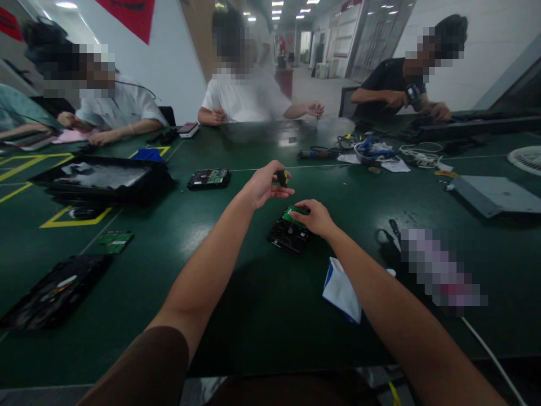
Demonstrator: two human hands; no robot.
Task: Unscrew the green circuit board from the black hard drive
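A black hard drive with a green circuit board on its upper face lies on the table ahead of me. My right hand grips its far right corner, the thumb resting over the board. Just above and beyond the drive, my left hand is raised, with a short black-and-yellow screwdriver held between thumb and forefinger. The other left fingers stretch out below it. The screwdriver's shaft cannot be made out.
At left are an opened drive casing, a loose green board and a black tray. Another hard drive lies beyond. A white-blue cloth, a pouch, a metal box and cables are at right. Several people sit opposite.
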